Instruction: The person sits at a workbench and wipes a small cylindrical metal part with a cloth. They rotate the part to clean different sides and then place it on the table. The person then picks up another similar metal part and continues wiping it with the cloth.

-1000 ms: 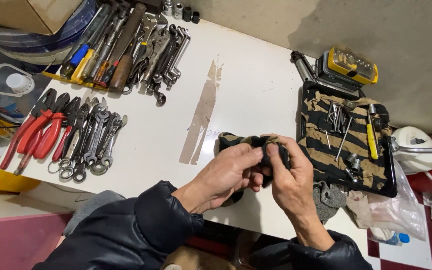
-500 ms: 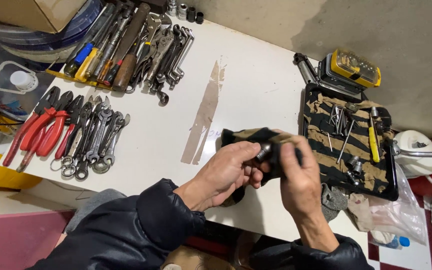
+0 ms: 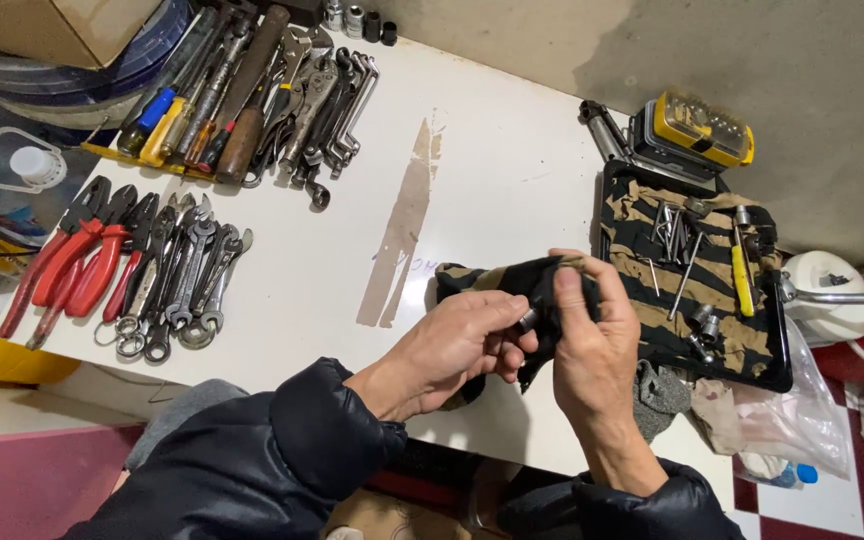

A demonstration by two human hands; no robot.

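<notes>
Left hand (image 3: 457, 350): I see its fingers curled together around a small metal socket (image 3: 527, 321), pinching it against the cloth.
Right hand (image 3: 592, 345): fingers closed on a dark striped rag (image 3: 512, 280), thumb pressed on top of the fold.
Rag: held above the near edge of the white table (image 3: 492, 170), just left of the black tray (image 3: 777, 370).
Socket: between my two hands, half wrapped in the rag.
Tray: lined with striped cloth, holding bits and a yellow-handled screwdriver (image 3: 742, 275).
Far left: red pliers (image 3: 77, 255) beside a row of wrenches (image 3: 192, 285).
</notes>
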